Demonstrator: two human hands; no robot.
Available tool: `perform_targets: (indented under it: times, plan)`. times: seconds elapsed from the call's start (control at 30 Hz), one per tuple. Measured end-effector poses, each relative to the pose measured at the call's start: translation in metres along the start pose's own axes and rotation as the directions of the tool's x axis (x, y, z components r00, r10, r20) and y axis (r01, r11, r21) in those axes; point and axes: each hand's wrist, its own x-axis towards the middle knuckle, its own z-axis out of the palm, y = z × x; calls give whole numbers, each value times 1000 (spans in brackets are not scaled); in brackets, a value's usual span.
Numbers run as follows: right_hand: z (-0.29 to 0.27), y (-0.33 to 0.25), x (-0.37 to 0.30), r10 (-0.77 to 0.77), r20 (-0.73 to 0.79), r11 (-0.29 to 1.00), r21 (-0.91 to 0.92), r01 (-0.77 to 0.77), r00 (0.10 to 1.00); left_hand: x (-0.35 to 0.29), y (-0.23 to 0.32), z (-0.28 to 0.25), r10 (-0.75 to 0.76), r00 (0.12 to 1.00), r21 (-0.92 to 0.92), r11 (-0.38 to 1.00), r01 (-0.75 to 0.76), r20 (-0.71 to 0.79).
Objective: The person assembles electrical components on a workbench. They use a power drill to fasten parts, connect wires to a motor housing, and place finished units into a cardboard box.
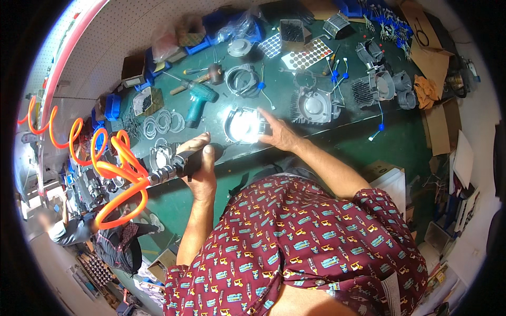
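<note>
My left hand [200, 171] is wrapped round a black air tool [188, 162], whose metal fitting joins an orange coiled hose [122, 171]. The tool's dark front end points toward a round metal housing [242, 125] near the bench's front edge. Glare washes out the inside of this housing. My right hand [282, 134] grips its right side, with thumb and fingers on the rim. A green power drill [199, 100] lies just behind, to the left. Right of my right hand sits a finned metal housing [314, 105].
Flat metal rings [163, 121] and a mallet [212, 75] lie on the green bench at left. Farther back are a ring-shaped part [241, 80], a sticker sheet [307, 54] and a screw box [292, 32]. More housings [377, 84] stand at right. Another person [118, 245] is at lower left.
</note>
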Motion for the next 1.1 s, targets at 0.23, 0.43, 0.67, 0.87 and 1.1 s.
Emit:
perform_targets:
  times: [0.23, 0.43, 0.67, 0.87, 1.1]
  plan:
    - [-1, 2, -2, -16, -6, 1000, 1, 16, 1000, -3, -7, -4, 52, 998, 37, 998, -51, -27]
    - [1, 4, -2, -23, -11, 1000, 0, 23, 1000, -2, 0, -5, 27, 1000, 189, 981, -29, 13]
    - [1, 4, 1, -72, -2, 997, -39, 71, 997, 13, 20, 6, -126, 932, 187, 980, 64, 341]
    - [3, 2, 1, -49, 7, 998, -28, 49, 999, 19, 8, 9, -103, 928, 12, 994, 106, 359]
    - [3, 4, 1, -60, 11, 998, -23, 60, 998, 17, 8, 12, -50, 940, 53, 998, 34, 338]
